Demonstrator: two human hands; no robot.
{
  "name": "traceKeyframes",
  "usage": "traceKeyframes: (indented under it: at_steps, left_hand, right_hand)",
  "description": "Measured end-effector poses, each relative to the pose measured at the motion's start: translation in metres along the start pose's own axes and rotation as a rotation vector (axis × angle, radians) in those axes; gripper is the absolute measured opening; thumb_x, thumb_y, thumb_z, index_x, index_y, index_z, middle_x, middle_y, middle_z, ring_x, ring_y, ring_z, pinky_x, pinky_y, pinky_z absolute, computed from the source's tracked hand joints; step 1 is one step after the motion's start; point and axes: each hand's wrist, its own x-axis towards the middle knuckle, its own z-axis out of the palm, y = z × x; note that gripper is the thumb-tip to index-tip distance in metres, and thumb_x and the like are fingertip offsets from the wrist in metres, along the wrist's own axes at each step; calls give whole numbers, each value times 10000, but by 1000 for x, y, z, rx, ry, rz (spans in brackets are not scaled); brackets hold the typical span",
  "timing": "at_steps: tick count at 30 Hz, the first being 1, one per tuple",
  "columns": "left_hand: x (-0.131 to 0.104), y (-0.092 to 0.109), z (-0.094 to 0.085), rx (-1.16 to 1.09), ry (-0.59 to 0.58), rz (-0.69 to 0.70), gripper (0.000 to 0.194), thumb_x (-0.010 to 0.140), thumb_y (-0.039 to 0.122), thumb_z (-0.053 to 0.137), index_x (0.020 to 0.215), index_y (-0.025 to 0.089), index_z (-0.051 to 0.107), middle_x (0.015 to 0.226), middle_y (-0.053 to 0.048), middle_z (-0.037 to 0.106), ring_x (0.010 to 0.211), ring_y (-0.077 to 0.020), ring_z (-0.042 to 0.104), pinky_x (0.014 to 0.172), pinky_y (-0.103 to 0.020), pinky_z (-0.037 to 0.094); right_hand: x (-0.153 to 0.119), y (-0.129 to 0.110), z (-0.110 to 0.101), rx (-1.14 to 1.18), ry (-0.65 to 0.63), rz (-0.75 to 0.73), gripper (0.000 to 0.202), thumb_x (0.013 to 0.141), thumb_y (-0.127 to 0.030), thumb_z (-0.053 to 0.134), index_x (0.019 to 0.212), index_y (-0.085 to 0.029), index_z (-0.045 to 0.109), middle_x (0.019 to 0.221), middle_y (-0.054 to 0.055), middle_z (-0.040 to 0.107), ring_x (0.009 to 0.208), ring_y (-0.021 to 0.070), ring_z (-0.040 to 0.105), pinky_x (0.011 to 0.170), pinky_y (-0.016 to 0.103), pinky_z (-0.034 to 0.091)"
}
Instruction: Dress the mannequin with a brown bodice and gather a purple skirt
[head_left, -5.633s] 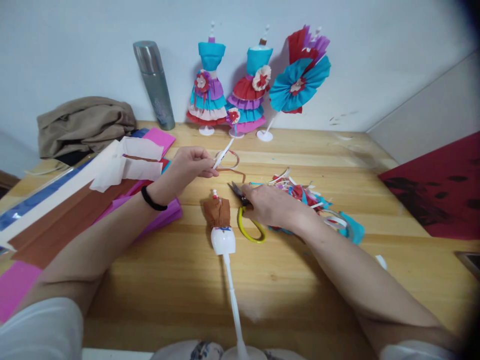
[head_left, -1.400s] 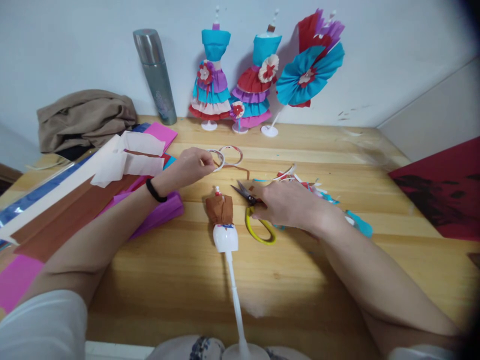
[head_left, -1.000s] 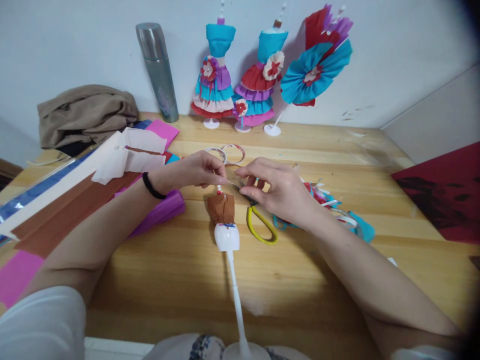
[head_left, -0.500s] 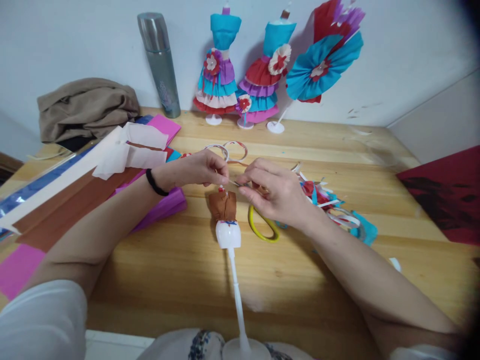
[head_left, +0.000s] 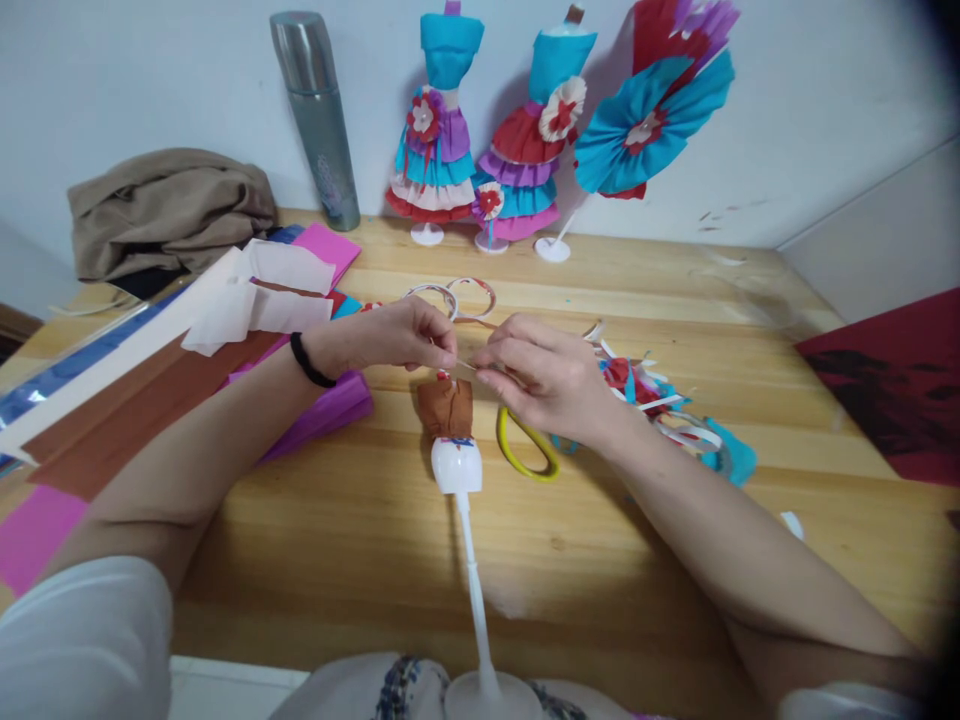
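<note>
My left hand (head_left: 421, 335) and my right hand (head_left: 536, 372) meet over the top of a small dress-form stand, fingertips a short gap apart. A thin pale strip (head_left: 465, 364) runs between them, and both hands are closed in a pinch on its ends. Its material is too small to make out. Below the fingers, the white dress form (head_left: 457, 466) wears brown crepe paper (head_left: 447, 408) around its upper part. Its pole slants toward me, with the round base near my lap. Yellow-handled scissors (head_left: 529, 450) lie beside it, partly under my right hand.
Tape rolls (head_left: 472, 298) lie beyond my hands. Paper scraps (head_left: 660, 385) are heaped at right. Crepe paper sheets (head_left: 97, 430) cover the left side, near a brown cloth (head_left: 172, 215) and a flask (head_left: 321, 140). Several decorated paper dresses (head_left: 433, 165) stand along the wall.
Both hands keep their pinch on the strip in nearly the same place. The camera view has shifted slightly, so the background sits a little higher.
</note>
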Motion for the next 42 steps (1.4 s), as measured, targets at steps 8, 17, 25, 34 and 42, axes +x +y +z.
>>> traceKeyframes:
  at_steps: [8, 17, 25, 34, 42]
  left_hand:
    - [0, -2, 1, 14, 9, 2, 123, 763, 93, 589, 649, 123, 624, 509, 44, 447, 492, -70, 349, 482, -221, 266]
    - [-2, -5, -6, 177, -22, 31, 71, 704, 185, 749, 723, 142, 695, 485, 70, 449, 491, -72, 349, 505, -202, 281]
    - [-8, 3, -2, 416, -72, -11, 77, 687, 124, 722, 642, 145, 663, 555, 41, 574, 552, -98, 492, 563, -216, 322]
    - [-8, 3, 10, 545, -13, -19, 223, 661, 108, 737, 545, 154, 551, 517, 59, 505, 525, -88, 435, 542, -250, 230]
    - [-8, -1, 10, 510, -49, -10, 218, 698, 110, 718, 553, 136, 557, 513, 49, 516, 507, -76, 393, 524, -240, 192]
  right_hand:
    - [1, -1, 0, -53, 4, -69, 251, 958, -211, 454, 749, -185, 590, 750, 71, 620, 662, 162, 571, 562, 274, 421]
    - [3, -11, 0, 113, 57, -66, 139, 847, -147, 505, 733, -227, 519, 672, 21, 534, 569, 149, 489, 513, 282, 362]
    - [1, -16, -6, 226, 59, -65, 161, 766, -113, 551, 675, -234, 500, 608, -13, 511, 518, 124, 457, 486, 264, 324]
    - [2, -7, 1, 236, -135, -125, 157, 752, -61, 522, 706, -211, 523, 646, -11, 539, 562, 122, 469, 520, 253, 320]
    - [6, 0, 0, 305, -365, -20, 155, 900, -130, 497, 771, -198, 551, 720, 11, 537, 650, 148, 512, 599, 264, 383]
